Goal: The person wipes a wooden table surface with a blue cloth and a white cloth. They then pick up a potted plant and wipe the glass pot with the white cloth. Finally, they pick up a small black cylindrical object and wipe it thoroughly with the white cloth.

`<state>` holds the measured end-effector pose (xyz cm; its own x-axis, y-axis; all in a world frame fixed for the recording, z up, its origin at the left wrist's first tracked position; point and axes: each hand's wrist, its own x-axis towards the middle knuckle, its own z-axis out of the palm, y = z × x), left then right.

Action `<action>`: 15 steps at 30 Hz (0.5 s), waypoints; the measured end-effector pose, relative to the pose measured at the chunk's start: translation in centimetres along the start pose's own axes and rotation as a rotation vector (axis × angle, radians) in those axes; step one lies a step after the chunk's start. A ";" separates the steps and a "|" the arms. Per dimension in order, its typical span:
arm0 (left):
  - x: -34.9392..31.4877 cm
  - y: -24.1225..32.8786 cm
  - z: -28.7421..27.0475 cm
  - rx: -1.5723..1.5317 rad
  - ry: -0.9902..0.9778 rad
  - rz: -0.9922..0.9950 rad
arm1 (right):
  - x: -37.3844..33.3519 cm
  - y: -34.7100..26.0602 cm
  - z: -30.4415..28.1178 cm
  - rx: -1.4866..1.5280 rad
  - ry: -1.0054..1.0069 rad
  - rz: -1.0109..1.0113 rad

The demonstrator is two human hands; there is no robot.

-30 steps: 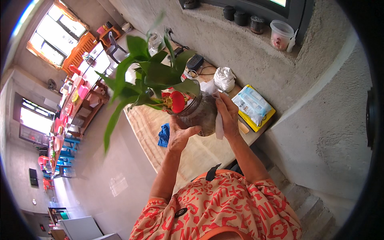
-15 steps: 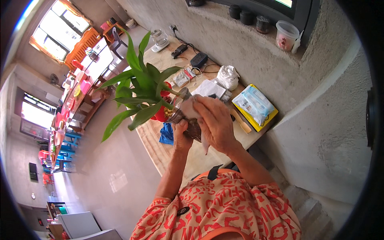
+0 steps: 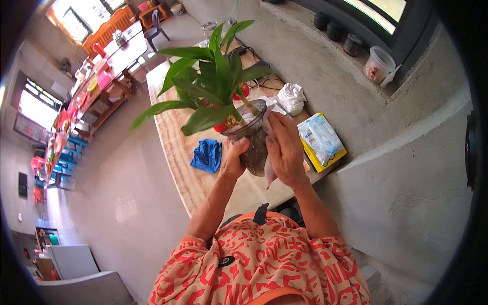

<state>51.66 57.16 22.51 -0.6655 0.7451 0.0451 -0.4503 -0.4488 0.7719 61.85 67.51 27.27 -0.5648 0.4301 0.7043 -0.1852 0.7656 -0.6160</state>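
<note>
A clear glass vase (image 3: pixel 254 152) holding a leafy green plant (image 3: pixel 208 84) is held over the wooden table, its rim tipped a little to the left. My left hand (image 3: pixel 234 158) grips the vase's left side, thumb near the rim. On the opposite side my right hand (image 3: pixel 285 150) presses a greyish-pink cloth (image 3: pixel 270 175) against the glass, fingers closed over it. Roots or dark matter show through the vase wall. Red round objects (image 3: pixel 220 125) show partly behind the leaves.
A crumpled blue cloth (image 3: pixel 206 155) lies on the table (image 3: pixel 175 137), left of the vase. To the right are a white bag (image 3: pixel 291 98) and a yellow-edged pack (image 3: pixel 322 141). Cables and a black device (image 3: pixel 262 65) lie farther back by the wall. Jars line the window ledge (image 3: pixel 325 43).
The vase now stands more upright and its plant has swung up and right. My right hand has slid with the cloth from across the rim to the vase's right side.
</note>
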 end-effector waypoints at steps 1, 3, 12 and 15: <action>-0.1 -0.2 -0.4 -0.021 -0.003 0.024 | -0.4 -0.6 0.2 -0.077 -0.017 -0.079; -0.2 -0.8 -1.8 -0.051 -0.012 0.070 | -1.2 -1.7 0.7 -0.223 -0.038 -0.238; -1.5 1.5 -2.3 -0.130 0.100 0.132 | -0.1 -2.2 3.3 0.061 -0.004 -0.098; -2.2 3.1 -1.3 -0.026 0.119 0.160 | 1.3 -0.7 3.9 0.345 -0.133 0.267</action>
<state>50.95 53.54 23.98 -0.7948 0.6002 0.0898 -0.3472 -0.5711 0.7438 58.11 65.64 27.20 -0.7235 0.5083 0.4671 -0.2632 0.4225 -0.8673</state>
